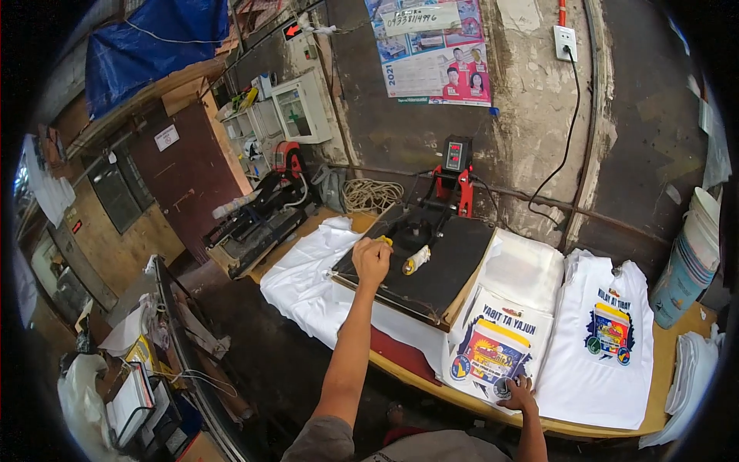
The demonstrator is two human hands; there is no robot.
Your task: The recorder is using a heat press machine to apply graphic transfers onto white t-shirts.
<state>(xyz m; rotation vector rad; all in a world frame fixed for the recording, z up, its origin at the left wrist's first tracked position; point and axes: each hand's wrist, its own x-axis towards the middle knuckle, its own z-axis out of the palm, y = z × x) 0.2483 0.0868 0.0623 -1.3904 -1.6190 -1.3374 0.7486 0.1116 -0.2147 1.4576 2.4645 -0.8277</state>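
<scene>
My left hand point(372, 262) is closed around a yellow-wrapped handle of the black flat heat press point(458, 262), which has a red frame and a control box point(459, 154). A second wrapped grip point(417, 260) shows beside that hand. White cloth point(300, 285) spreads left of and under the press. My right hand point(517, 394) rests with bent, parted fingers on the lower edge of a printed transfer sheet point(481, 339), which lies before a pile of pale sheets point(519, 266). Right of these lies a white shirt point(596, 385) bearing a colourful print.
A second press point(262, 212) and coiled rope point(373, 192) are at the table's back left. Tall buckets point(681, 269) and folded white material point(685, 385) are at right. A cluttered rack point(138, 385) is at lower left. The yellow table edge point(404, 373) curves in front.
</scene>
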